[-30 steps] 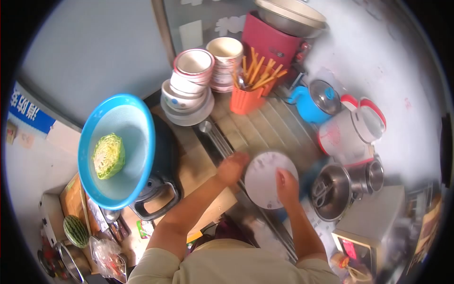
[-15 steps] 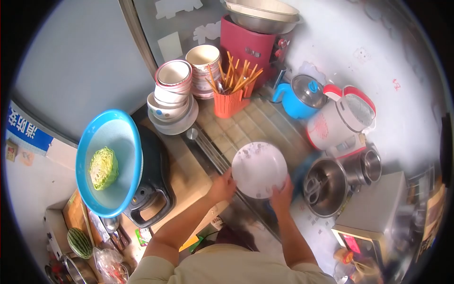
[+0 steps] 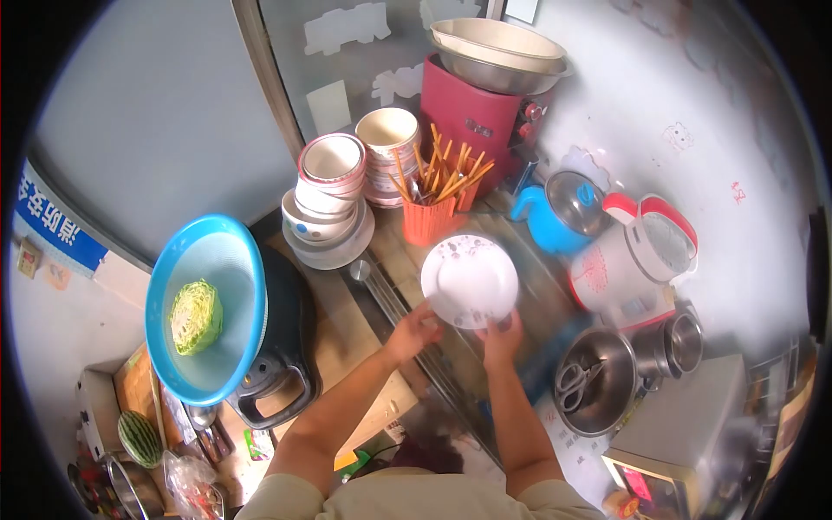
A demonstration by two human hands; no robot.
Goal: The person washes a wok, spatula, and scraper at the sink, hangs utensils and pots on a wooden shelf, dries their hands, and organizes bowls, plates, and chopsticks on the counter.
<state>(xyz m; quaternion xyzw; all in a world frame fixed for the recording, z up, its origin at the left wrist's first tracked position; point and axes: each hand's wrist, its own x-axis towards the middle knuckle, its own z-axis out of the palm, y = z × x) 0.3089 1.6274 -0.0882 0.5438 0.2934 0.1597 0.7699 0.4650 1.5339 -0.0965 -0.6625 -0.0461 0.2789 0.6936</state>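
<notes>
A white plate with a grey floral pattern around its rim is held tilted in front of me, above the tiled counter. My right hand grips its lower edge, the thumb lying on the upper face. At the plate's lower left edge is my left hand, its fingers curled against the rim and partly hidden. Just beyond the plate stands an orange basket of chopsticks. To its left are stacked bowls on a glass-like dish.
A blue colander with half a cabbage rests on a black appliance at left. On the right are a blue pot, a white rice cooker and a steel bowl holding scissors. A watermelon lies lower left.
The plate has moved away from me towards the chopstick basket, both hands moving with it. My right hand has shifted from its lower right side to its lower edge. The camera view has tilted slightly.
</notes>
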